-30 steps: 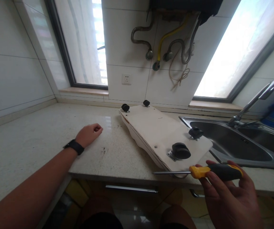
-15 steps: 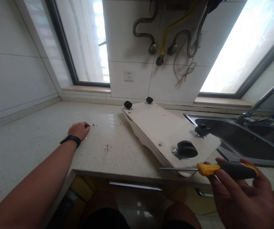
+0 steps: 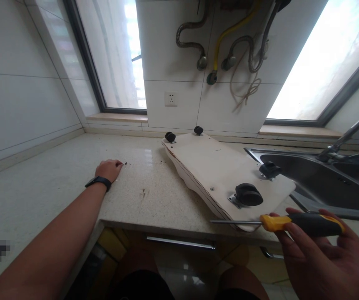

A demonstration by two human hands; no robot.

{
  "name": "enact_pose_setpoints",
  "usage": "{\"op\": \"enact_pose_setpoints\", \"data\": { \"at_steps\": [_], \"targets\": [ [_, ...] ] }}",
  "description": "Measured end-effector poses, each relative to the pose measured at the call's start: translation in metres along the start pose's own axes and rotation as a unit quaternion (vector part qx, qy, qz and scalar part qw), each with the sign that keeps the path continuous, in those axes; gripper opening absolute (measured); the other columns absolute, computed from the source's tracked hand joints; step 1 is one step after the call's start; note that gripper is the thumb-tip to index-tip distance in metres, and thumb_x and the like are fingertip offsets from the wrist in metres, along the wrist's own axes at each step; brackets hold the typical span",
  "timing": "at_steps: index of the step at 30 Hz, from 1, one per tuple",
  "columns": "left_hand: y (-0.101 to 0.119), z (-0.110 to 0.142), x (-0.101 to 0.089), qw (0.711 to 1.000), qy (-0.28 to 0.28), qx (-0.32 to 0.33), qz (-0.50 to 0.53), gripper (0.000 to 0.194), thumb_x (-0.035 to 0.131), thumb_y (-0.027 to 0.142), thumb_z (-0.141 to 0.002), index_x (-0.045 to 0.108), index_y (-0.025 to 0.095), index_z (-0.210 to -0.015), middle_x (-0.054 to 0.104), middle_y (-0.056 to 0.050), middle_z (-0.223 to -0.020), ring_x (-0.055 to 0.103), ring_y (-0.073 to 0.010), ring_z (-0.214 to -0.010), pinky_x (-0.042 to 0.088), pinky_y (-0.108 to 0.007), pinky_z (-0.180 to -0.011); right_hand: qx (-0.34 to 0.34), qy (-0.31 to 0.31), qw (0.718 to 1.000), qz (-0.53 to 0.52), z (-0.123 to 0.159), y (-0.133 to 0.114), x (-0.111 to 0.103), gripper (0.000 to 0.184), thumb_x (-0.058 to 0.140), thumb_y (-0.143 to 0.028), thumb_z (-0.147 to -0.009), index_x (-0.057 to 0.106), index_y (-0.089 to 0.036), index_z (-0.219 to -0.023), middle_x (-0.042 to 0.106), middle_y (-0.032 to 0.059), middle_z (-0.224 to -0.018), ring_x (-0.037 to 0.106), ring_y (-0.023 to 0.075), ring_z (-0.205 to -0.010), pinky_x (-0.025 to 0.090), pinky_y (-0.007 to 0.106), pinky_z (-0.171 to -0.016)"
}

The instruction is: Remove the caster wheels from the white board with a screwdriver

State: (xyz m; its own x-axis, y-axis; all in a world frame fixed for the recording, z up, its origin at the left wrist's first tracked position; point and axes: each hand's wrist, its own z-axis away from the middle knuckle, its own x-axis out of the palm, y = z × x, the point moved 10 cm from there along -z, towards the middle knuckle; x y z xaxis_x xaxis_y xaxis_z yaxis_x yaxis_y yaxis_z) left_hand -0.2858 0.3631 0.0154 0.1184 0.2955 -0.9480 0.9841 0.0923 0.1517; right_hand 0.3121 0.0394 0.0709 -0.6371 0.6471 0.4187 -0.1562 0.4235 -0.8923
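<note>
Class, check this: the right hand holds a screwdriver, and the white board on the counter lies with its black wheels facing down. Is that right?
No: the black wheels face up, not down, as the head view shows. The rest stands: the right hand holds a screwdriver, and the white board lies on the counter.

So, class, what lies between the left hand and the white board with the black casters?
In the head view, countertop stretches between the left hand and the white board, with small dark bits, too small to identify, close by the hand.
</note>
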Motion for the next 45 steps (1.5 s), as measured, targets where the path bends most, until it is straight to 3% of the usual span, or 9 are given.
{"op": "enact_pose_setpoints", "data": {
  "at_steps": [6,12,25,28,33,39,45],
  "targets": [
    [0.005,0.002,-0.003,1.000,0.010,0.009,-0.023,0.041,0.051,0.047,-0.098,0.081,0.022,-0.113,0.077,-0.015,-0.121,0.064,-0.0340,-0.113,0.049,-0.043,-0.098,-0.030,-0.002,0.998,0.047,0.002,-0.006,-0.001,0.072,0.095,-0.028,-0.067,0.064,-0.045,-0.130,0.080,-0.0027,-0.114,0.080,0.0219,-0.099,0.069,0.029,-0.083],
    [0.003,0.000,-0.001,0.999,0.034,-0.004,-0.029,0.039,0.050,0.040,-0.099,0.079,0.020,-0.114,0.079,-0.017,-0.108,0.067,-0.0354,-0.109,0.052,-0.043,-0.091,-0.040,-0.032,0.999,0.009,-0.001,-0.002,-0.001,0.090,0.098,-0.023,-0.060,0.057,-0.033,-0.139,0.082,0.0008,-0.110,0.080,0.0178,-0.094,0.066,0.022,-0.080],
    [-0.006,-0.006,0.005,0.999,0.036,-0.003,0.021,0.033,0.054,0.037,-0.096,0.076,0.023,-0.116,0.081,-0.009,-0.111,0.072,-0.0286,-0.107,0.055,-0.037,-0.093,-0.035,-0.006,0.999,0.011,-0.001,-0.006,-0.002,0.085,0.099,-0.023,-0.056,0.064,-0.038,-0.131,0.082,-0.0018,-0.109,0.080,0.0191,-0.096,0.066,0.022,-0.081],
    [-0.013,-0.004,0.002,0.999,0.042,-0.026,0.012,0.038,0.052,0.038,-0.095,0.076,0.021,-0.120,0.081,-0.012,-0.113,0.071,-0.0314,-0.109,0.055,-0.040,-0.093,-0.052,-0.008,0.998,0.021,-0.003,-0.007,-0.004,0.084,0.099,-0.023,-0.055,0.065,-0.038,-0.131,0.082,-0.0012,-0.109,0.080,0.0191,-0.095,0.066,0.021,-0.079],
    [-0.018,0.000,-0.001,0.998,0.028,-0.047,-0.024,0.035,0.057,0.040,-0.089,0.082,0.022,-0.105,0.079,-0.017,-0.115,0.067,-0.0399,-0.112,0.054,-0.049,-0.091,-0.055,0.005,0.998,0.021,-0.007,-0.006,-0.009,0.084,0.100,-0.025,-0.052,0.067,-0.038,-0.128,0.082,-0.0013,-0.108,0.080,0.0196,-0.094,0.067,0.020,-0.075],
    [-0.015,0.004,-0.004,0.998,0.016,-0.054,-0.040,0.037,0.055,0.039,-0.089,0.082,0.025,-0.109,0.079,-0.015,-0.120,0.065,-0.0402,-0.116,0.053,-0.050,-0.092,-0.048,0.011,0.999,0.022,-0.009,-0.002,-0.014,0.087,0.101,-0.024,-0.050,0.067,-0.038,-0.129,0.082,-0.0014,-0.111,0.079,0.0197,-0.099,0.066,0.020,-0.077],
    [-0.033,0.006,-0.007,0.995,0.015,-0.094,-0.044,0.042,0.053,0.037,-0.090,0.078,0.020,-0.119,0.079,-0.018,-0.119,0.065,-0.0412,-0.118,0.054,-0.050,-0.091,-0.079,0.009,0.996,0.043,-0.012,-0.003,-0.015,0.086,0.099,-0.027,-0.054,0.066,-0.040,-0.132,0.082,-0.0023,-0.109,0.079,0.0168,-0.092,0.066,0.018,-0.073]
  ]
}}
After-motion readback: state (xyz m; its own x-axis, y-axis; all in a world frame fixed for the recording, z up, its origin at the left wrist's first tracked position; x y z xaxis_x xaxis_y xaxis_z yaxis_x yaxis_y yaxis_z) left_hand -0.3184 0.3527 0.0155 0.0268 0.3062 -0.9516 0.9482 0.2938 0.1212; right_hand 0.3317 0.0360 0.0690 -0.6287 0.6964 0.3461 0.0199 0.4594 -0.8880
